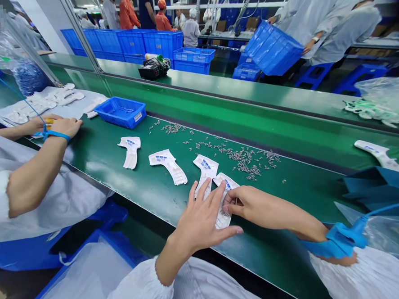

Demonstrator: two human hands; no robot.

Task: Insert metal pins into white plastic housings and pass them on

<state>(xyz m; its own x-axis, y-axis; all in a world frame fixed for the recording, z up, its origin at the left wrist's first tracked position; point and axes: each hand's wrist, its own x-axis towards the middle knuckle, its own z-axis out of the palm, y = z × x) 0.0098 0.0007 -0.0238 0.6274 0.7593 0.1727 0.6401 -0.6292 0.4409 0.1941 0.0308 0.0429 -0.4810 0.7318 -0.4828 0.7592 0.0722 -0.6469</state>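
**Both hands at the rightmost shell of a row of four**

Row of four white shells with blue markings lies on the green surface point(155, 193), near side. The right-end shell point(227, 182) sits under and between the hands; its neighbour to the left point(205, 166) stands just beside it, lower part partly covered. The other two, the third shell point(168, 165) and fourth shell point(131, 151), lie apart, farther left.

Left hand point(203, 217): grip spread, fingers fanned over the neighbour and the left edge of the right-end shell, thumb pointing right. Right hand point(245, 204): grip drawn in, thumb and forefinger near each other at the right-end shell's right side; cannot tell whether they pinch its edge or something small. Blue band point(340, 242) on the right wrist.

Small metal parts point(246, 162) are scattered beyond the row, densest to the far right of it. Blue tray point(126, 120) stands at far left, with small pieces inside. A co-worker's hand point(68, 127) rests left of the tray.
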